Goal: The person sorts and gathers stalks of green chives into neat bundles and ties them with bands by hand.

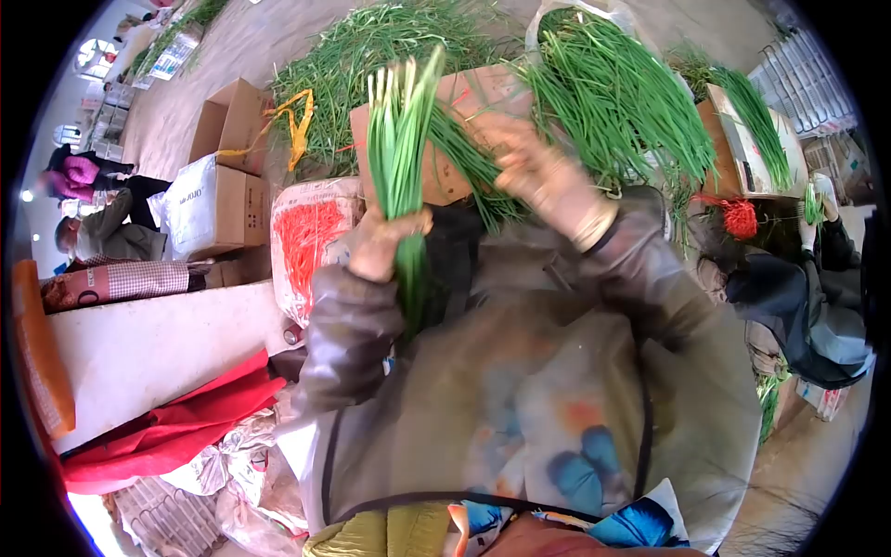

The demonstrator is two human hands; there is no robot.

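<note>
"Grey-brown floor (251, 46) ran behind everything. What crowded it?"

"Biggest first: loose heap of thin green stalks (371, 42) at the back, then a neater pile of long green leaves (640, 102) to the R. Both came v. close to the work spot, so trailing leaves could've snagged, IMO."

"Surface?"

"Brown cardboard (487, 85), w/ a few dark green stalks (469, 162) lying across it. Pale sack w/ red strands (306, 246) sat just beside the glossy brown L sleeve (348, 325), prob. tight on elbow room. Open brown cardboard box (232, 121) stood beyond that."

"And the bunch?"

"Long green bunch w/ whitish ends (399, 139), L of the cardboard's middle, ends pointing away from the body. L hand (394, 232) had its fingers wrapped round it. Ends weren't quite level; snug grip, no crushing, & evening them up looked best."

"R hand (548, 181)?"

"Motion blur, near the dark stalks; couldn't tell if it gripped any. Slow, light fingers would've suited, to avoid bending leaves. Last, a thin yellow strap (299, 130) lay L of the cardboard, best kept clear of."
</note>
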